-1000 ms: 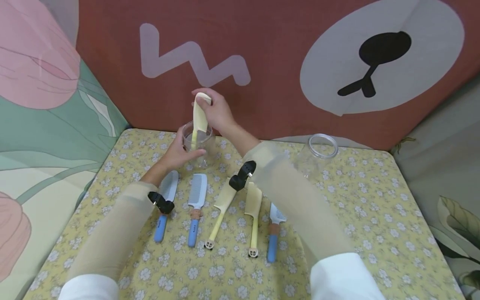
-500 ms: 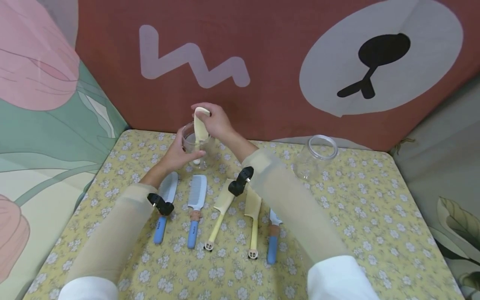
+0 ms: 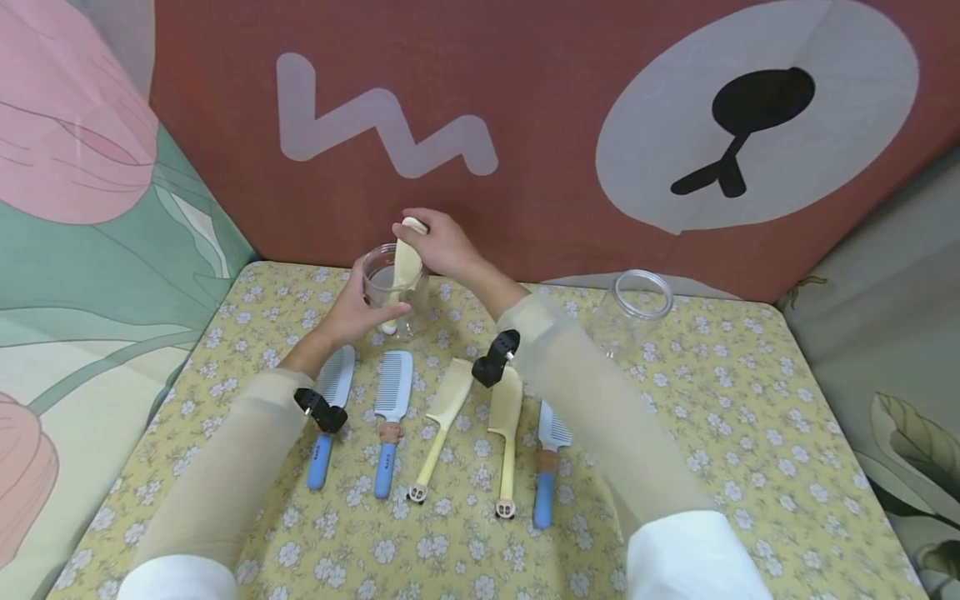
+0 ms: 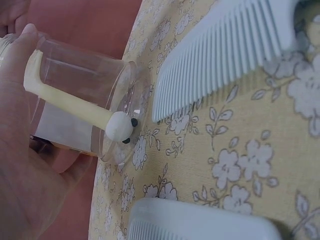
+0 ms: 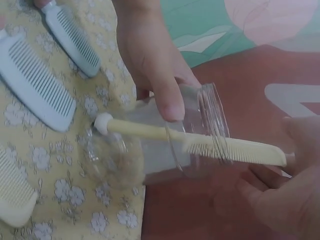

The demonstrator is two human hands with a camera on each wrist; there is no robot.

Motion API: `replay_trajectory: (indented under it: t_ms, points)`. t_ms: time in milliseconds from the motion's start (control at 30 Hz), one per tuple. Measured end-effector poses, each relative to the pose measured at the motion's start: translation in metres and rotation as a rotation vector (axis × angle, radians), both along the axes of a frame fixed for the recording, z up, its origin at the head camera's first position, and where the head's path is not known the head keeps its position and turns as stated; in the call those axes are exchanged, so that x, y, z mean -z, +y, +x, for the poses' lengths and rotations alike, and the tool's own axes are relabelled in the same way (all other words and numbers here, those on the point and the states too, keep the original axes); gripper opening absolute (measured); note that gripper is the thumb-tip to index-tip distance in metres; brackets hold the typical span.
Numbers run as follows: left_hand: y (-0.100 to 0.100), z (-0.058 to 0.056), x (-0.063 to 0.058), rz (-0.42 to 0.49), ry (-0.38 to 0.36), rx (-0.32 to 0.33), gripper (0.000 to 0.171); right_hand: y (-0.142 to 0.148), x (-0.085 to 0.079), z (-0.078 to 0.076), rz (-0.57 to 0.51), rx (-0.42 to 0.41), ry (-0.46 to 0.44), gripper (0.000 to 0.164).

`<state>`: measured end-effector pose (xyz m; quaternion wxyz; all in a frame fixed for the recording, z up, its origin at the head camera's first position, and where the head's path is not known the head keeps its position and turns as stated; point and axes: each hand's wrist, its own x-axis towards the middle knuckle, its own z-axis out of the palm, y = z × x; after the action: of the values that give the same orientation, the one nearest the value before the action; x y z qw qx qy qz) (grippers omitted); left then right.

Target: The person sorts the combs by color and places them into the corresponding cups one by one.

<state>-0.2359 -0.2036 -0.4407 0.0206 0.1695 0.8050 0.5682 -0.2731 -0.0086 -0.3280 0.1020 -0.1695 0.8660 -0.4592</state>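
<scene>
My left hand (image 3: 352, 310) grips a clear jar (image 3: 381, 277) at the back left of the table, thumb along its near side. With my right hand (image 3: 447, 248) I pinch the toothed end of a pale yellow comb (image 3: 407, 260), which stands tilted through the jar's mouth. In the left wrist view the comb's handle (image 4: 75, 106) runs down inside the jar, its white knob (image 4: 119, 127) close to the bottom. Part of the comb's teeth (image 5: 245, 151) still shows above the jar's rim in the right wrist view.
In front of the jar lie blue combs (image 3: 393, 387) and two yellow combs (image 3: 507, 404) in a row on the flowered tablecloth (image 3: 330, 550). A second clear jar (image 3: 643, 295) stands at the back right. A printed cloth backdrop (image 3: 540, 192) rises behind the table.
My right hand has moved down, lowering the comb handle-first deeper into the jar, then slightly right, tilting it. My left hand keeps its hold on the jar.
</scene>
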Motion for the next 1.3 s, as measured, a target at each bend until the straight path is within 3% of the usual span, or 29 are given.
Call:
replay_trajectory:
  t_ms: [100, 333, 600, 733, 933, 1300]
  points:
    - [0.0, 0.002, -0.004, 0.007, -0.007, 0.003, 0.097, 0.005, -0.004, 0.0, 0.05, -0.029, 0.015, 0.058]
    - [-0.002, 0.0, 0.002, 0.017, -0.004, 0.005, 0.097, 0.024, -0.02, 0.011, 0.178, -0.133, 0.041, 0.071]
    - [-0.002, 0.0, 0.001, 0.025, 0.004, -0.002, 0.099, 0.059, -0.024, 0.038, 0.442, -0.266, 0.198, 0.08]
    - [-0.003, 0.001, -0.001, 0.027, 0.008, -0.008, 0.099, 0.082, -0.013, 0.056, 0.504, -0.33, 0.265, 0.082]
    - [-0.003, -0.002, 0.001, 0.04, 0.012, -0.007, 0.096, 0.116, 0.018, 0.079, 0.519, -0.448, 0.338, 0.083]
    - [-0.004, -0.001, 0.002, 0.035, 0.002, -0.018, 0.098, 0.149, 0.068, 0.109, 0.617, -0.521, 0.412, 0.087]
